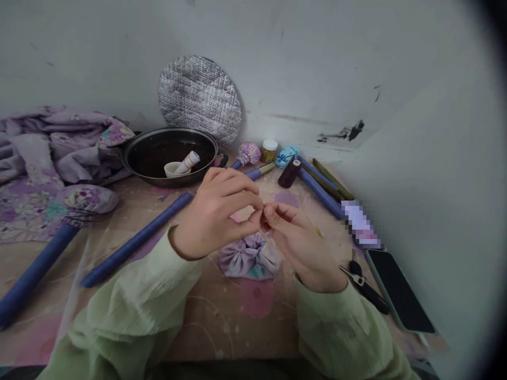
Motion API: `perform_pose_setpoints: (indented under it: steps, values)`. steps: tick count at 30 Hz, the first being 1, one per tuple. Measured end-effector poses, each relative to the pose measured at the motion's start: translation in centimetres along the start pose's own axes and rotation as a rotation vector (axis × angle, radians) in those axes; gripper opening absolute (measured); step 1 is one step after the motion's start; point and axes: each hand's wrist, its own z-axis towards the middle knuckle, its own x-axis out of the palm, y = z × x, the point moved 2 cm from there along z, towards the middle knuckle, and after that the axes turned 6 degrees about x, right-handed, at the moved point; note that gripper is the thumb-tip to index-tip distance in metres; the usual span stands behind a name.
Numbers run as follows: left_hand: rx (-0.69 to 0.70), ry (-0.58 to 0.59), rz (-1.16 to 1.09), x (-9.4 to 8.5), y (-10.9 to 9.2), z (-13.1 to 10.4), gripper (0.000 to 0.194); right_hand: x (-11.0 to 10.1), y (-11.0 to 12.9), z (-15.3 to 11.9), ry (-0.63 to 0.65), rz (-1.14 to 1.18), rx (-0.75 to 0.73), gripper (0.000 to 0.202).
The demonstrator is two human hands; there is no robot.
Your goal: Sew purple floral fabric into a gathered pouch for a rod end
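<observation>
My left hand and my right hand meet fingertip to fingertip above the table, both pinched closed. Whatever is between the fingers is too small to make out. Just below them lies a gathered piece of lilac floral cloth, puckered toward its middle and partly hidden by my left hand. Beyond my hands a cone of dark purple thread leans on the table. Near it are a blue patterned cloth ball and a floral cloth-headed stick.
At the back left a black pan holds a small white cup with a roll in it. Lilac cloth is heaped farther left. Blue rods lie on both sides. Keys and a phone sit at right, beside the wall.
</observation>
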Motion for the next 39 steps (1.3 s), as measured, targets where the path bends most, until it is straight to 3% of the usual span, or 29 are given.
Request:
perform_pose_setpoints:
  steps: [10,21,29,34,39]
  values:
    - [-0.118,0.010,-0.138,0.1,0.1,-0.1,0.009,0.0,0.1,-0.4,0.025,0.016,-0.039,0.024]
    - [-0.378,0.027,-0.619,0.7,-0.5,0.1,0.004,-0.3,0.1,-0.4,-0.045,0.033,-0.196,0.017]
    - [-0.587,0.088,-1.112,1.0,-0.4,-0.4,0.011,0.3,1.8,-2.1,-0.122,-0.329,-0.613,0.006]
    - [-0.613,0.128,-1.179,0.8,-0.4,-0.4,0.017,0.4,2.3,-2.6,-0.154,-0.518,-0.824,0.010]
    - [-0.655,0.101,-1.191,0.7,-0.6,-0.3,0.018,0.2,2.4,-2.7,-0.191,-0.679,-0.938,0.015]
